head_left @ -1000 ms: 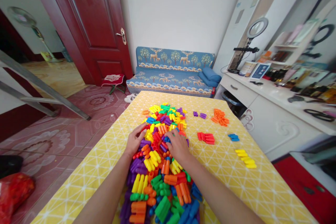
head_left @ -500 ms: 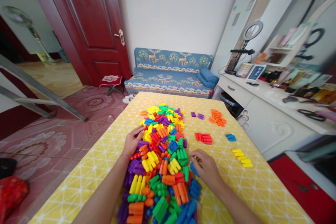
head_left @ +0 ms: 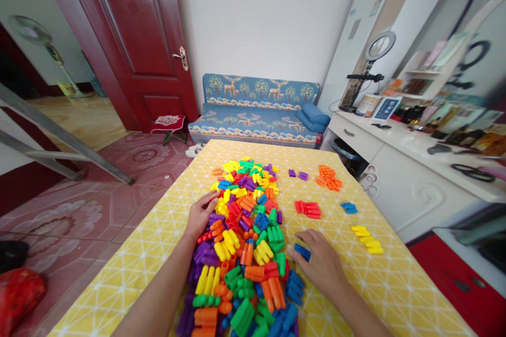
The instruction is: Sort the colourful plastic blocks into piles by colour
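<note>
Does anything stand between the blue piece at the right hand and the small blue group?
Only the right hand itself, curved around the blue piece. Beyond it, cloth reaches the blue group; the red group lies left of that path, the yellow group right.

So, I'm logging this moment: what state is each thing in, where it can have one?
Pile: heaped, colours mixed
Left hand: open, at the pile's left edge
Right hand: curled around a blue piece, grip unclear
Red pieces: grouped apart
Orange pieces: bunched together
Yellow pieces: lined up
Door: open
Drawer: shut
Stool: unfolded
Fan: can't tell whether spinning
</note>
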The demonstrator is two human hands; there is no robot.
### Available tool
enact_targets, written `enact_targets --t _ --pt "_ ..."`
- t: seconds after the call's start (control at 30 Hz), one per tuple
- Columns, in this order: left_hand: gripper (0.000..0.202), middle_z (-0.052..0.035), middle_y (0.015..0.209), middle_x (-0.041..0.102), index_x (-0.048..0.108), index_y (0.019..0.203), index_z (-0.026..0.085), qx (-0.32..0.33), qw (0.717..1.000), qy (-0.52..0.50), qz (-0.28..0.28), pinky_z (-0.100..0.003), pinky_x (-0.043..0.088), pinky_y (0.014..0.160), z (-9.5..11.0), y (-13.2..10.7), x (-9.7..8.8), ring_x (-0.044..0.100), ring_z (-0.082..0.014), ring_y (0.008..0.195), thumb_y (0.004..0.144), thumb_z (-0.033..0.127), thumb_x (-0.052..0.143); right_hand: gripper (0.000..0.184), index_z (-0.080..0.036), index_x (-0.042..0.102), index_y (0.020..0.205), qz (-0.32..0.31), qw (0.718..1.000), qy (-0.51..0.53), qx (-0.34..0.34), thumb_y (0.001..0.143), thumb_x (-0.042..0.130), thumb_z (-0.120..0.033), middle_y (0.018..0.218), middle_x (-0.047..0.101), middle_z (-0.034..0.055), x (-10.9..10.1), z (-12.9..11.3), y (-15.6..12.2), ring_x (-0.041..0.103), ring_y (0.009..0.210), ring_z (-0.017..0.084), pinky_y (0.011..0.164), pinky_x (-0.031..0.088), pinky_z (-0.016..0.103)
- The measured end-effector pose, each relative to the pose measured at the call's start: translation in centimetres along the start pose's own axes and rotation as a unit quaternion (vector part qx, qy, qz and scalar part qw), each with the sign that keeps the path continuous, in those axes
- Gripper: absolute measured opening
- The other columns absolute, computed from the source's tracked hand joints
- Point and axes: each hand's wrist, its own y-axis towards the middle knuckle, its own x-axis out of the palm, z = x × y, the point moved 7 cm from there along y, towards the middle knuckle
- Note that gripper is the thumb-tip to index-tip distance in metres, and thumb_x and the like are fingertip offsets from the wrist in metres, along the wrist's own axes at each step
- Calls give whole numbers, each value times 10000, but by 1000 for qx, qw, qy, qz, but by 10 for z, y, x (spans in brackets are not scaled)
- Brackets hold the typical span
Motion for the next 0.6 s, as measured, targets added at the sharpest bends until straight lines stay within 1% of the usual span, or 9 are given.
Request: enact_targets --t 0.07,0.13,0.2,0.27,0.37,0.43,0.47,0.53,0.6 --pt "451 -110 1238 673 745 1057 184 3 1000 -3 0 -438 370 1123 2 0 0 573 -280 1222 773 515 630 313 -239 666 1086 -36 999 0 1 796 651 -355 1038 626 77 2 5 -10 589 978 252 849 474 372" --pt "450 -108 1234 675 745 1057 184 4 1000 -3 0 -436 368 1124 3 -1 0 577 -278 1217 772 513 631 344 -251 656 1132 -71 997 21 -12 794 633 -315 1043 626 66 4 13 -16 598 969 233 835 482 349" --pt "449 -110 1232 676 744 1058 183 1 1000 -2 -1 -436 366 1125 4 0 1 576 -278 1216 772 510 630 346 -250 652 1142 -77 996 36 -20 805 605 -311 1052 632 63 0 29 -14 603 972 223 851 483 340" --pt "449 -113 1230 676 743 1057 181 -2 1000 0 -2 -434 366 1124 4 0 1 574 -277 1219 773 509 629 329 -237 658 1113 -49 999 23 -8 808 590 -339 1049 645 65 -10 57 -3 609 968 226 862 485 347" --pt "450 -115 1226 678 742 1055 179 0 1000 0 -2 -433 373 1118 4 0 1 580 -275 1210 775 511 626 355 -203 656 1073 33 997 -36 58 787 606 -406 1060 663 81 -35 113 24 628 938 240 842 496 361" --pt "451 -112 1220 681 740 1059 182 1 1000 0 -1 -432 376 1116 4 0 1 582 -274 1206 775 513 627 372 -194 658 1049 58 989 -84 103 773 620 -441 1058 673 88 -47 147 40 641 907 250 798 504 364" --pt "450 -110 1216 683 740 1058 183 1 1000 1 0 -432 376 1116 4 0 1 582 -274 1206 774 514 628 371 -194 660 1040 61 986 -107 115 771 623 -447 1054 677 89 -50 159 47 646 898 253 784 504 363" --pt "446 -106 1212 686 741 1053 189 -1 1000 1 2 -433 374 1117 4 0 1 580 -274 1209 770 515 631 338 -197 665 1019 61 981 -148 109 782 616 -433 1051 679 87 -52 173 57 647 907 254 782 500 354" --pt "443 -106 1210 687 743 1048 190 -2 1000 -1 2 -434 373 1117 4 0 0 579 -273 1211 769 515 631 290 -198 672 994 64 978 -178 84 796 604 -400 1048 671 83 -50 177 63 639 934 250 797 489 343"
